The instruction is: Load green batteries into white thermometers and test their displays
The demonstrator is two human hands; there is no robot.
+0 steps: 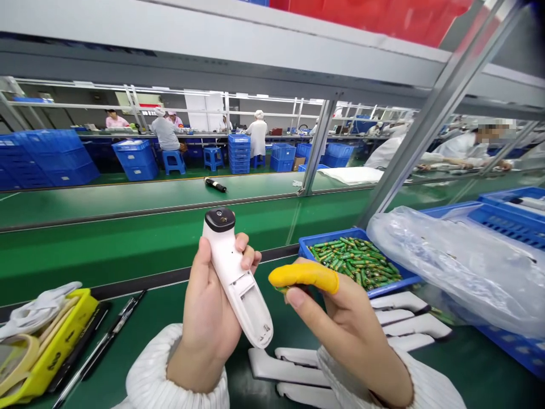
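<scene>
My left hand (210,318) is wrapped round a white hand-held device (236,278) with a black round head, held upright with its open battery slot facing me. My right hand (340,324) is just right of it, its forefinger in a yellow finger cot (304,274). Thumb and forefinger pinch something small and green, mostly hidden. Behind that hand stands a blue tray (309,245) full of green batteries (355,261). Several white covers (404,318) lie on the green bench under and right of my right hand.
A yellow tray (55,346) with a white glove sits at the left, black tools beside it. A clear plastic bag (460,261) covers blue crates at the right. A black device (215,184) lies on the conveyor belt. Other people work at far benches.
</scene>
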